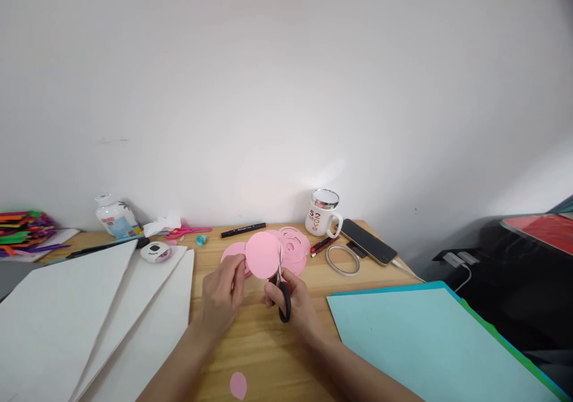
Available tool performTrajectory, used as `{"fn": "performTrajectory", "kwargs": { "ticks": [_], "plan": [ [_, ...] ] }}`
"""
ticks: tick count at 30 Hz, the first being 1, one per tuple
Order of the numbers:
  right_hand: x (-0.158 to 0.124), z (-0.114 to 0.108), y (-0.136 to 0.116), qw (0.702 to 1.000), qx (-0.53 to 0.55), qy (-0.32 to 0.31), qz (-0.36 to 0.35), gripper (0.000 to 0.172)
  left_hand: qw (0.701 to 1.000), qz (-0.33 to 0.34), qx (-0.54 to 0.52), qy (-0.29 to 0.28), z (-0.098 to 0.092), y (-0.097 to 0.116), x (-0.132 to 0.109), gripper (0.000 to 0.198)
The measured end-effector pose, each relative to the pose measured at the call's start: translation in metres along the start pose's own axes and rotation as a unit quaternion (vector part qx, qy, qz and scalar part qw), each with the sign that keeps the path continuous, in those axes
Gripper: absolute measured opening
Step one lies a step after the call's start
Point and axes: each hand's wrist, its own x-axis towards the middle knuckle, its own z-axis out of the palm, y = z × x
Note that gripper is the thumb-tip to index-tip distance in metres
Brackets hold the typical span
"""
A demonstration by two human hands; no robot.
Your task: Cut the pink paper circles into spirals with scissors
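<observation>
My left hand (224,287) pinches the left edge of a pink paper circle (262,255), held up over the wooden table. In my right hand (293,300) is a pair of scissors (285,301) with black handles, its fingers wrapped round them. The metal blades point upward at the circle's right edge; whether they bite into the paper I cannot tell. Behind the circle lie pink paper pieces with curved cuts (293,248), partly hidden by it. Another pink piece (233,251) rests behind my left hand. A small pink petal-shaped scrap (239,385) lies near the front.
White boards (58,318) overlap at the left, with a white tape dispenser (156,252) on them. Light-blue sheets (403,336) cover the right. Along the back stand a bottle (117,218), a black marker (243,230), a mug (320,214), a ring (342,260) and a phone (367,242).
</observation>
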Motion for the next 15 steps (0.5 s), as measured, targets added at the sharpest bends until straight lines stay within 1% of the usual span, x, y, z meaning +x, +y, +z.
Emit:
{"fn": "performTrajectory", "kwargs": {
  "ticks": [3,5,7,9,11,12,13,15],
  "plan": [
    [-0.001,0.0,0.0,1.0,0.001,-0.007,-0.006,0.031,0.991,0.125,0.039,0.015,-0.004,0.008,0.003,0.023],
    [-0.001,-0.001,0.0,1.0,0.005,0.002,-0.01,0.03,0.984,0.17,0.058,0.015,-0.006,0.011,0.008,0.021],
    [-0.001,-0.002,0.001,1.0,0.01,0.012,-0.017,0.029,0.982,0.179,0.061,-0.001,-0.007,0.017,0.015,0.018],
    [0.0,-0.003,0.003,0.999,0.014,0.017,-0.024,0.027,0.984,0.169,0.043,-0.023,-0.01,0.026,0.024,0.021],
    [0.0,-0.003,0.005,0.999,0.016,0.02,-0.027,0.026,0.985,0.171,-0.012,-0.034,-0.016,0.04,0.031,0.023],
    [0.0,-0.003,0.006,0.999,0.022,0.023,-0.027,0.026,0.983,0.17,-0.054,-0.045,-0.022,0.048,0.033,0.025],
    [0.0,-0.002,0.006,0.999,0.03,0.027,-0.024,0.027,0.979,0.167,-0.091,-0.071,-0.027,0.056,0.033,0.025],
    [-0.001,-0.001,0.005,0.998,0.045,0.032,-0.015,0.028,0.978,0.152,-0.116,-0.088,-0.038,0.072,0.026,0.024]
  ]
}}
